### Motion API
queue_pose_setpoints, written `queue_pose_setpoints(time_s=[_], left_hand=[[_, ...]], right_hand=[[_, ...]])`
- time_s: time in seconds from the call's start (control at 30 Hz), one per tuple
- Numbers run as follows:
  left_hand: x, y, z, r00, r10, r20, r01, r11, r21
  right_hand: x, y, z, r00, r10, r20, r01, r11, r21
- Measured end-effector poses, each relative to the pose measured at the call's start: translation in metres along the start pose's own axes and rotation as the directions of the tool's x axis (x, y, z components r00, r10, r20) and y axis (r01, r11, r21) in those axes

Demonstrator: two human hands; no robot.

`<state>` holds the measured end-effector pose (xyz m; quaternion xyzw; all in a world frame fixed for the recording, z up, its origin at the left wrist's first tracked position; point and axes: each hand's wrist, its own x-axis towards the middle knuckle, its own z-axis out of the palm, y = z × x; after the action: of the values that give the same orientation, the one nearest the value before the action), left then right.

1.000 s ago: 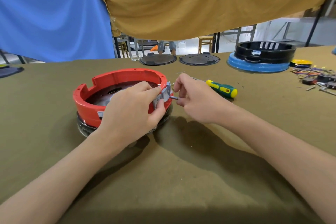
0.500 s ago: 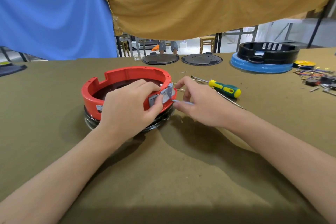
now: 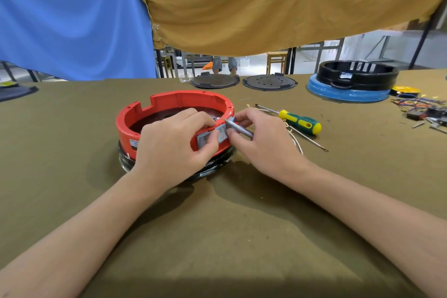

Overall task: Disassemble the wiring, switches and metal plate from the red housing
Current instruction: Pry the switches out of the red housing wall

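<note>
housing (image 3: 169, 104) near wall: hidden by left hand (image 3: 174, 147)
switches (image 3: 212, 136): partly covered (thumb across them)
wire pile (image 3: 420, 109): cut off at right edge, parts too small to tell

I count one red housing (image 3: 174, 104), one screwdriver (image 3: 298, 123), two dark round lids (image 3: 214, 80) — and my two hands (image 3: 174, 145).

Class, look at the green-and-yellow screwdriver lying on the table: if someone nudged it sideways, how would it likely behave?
The screwdriver would probably roll a little, since its handle looks rounded. The cloth-covered table looks soft and slightly wrinkled, so it would likely stop soon. It appears rigid, so it should move as one piece.
</note>
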<state>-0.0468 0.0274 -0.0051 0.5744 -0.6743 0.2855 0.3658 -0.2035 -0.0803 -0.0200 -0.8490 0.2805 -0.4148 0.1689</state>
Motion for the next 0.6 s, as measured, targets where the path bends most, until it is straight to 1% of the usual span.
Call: queue_pose_setpoints(time_s=[0.07, 0.2, 0.43, 0.6], left_hand=[[0.000, 0.001, 0.000, 1.000, -0.002, 0.005, 0.002, 1.000, -0.005], [0.001, 0.001, -0.001, 1.000, 0.011, 0.013, -0.011, 1.000, -0.003], [0.001, 0.001, -0.002, 0.998, 0.056, 0.034, -0.056, 0.998, -0.014], [0.000, -0.003, -0.003, 0.997, 0.054, 0.046, -0.053, 0.998, -0.022]], right_hand=[[0.000, -0.002, 0.005, 1.000, -0.002, -0.026, 0.002, 1.000, -0.010], [0.001, -0.002, 0.005, 1.000, 0.011, 0.007, -0.011, 1.000, -0.009], [0.002, -0.004, -0.002, 0.988, -0.066, 0.138, 0.058, 0.997, 0.058], [0.001, -0.001, -0.009, 0.978, -0.034, 0.206, 0.016, 0.996, 0.090]])
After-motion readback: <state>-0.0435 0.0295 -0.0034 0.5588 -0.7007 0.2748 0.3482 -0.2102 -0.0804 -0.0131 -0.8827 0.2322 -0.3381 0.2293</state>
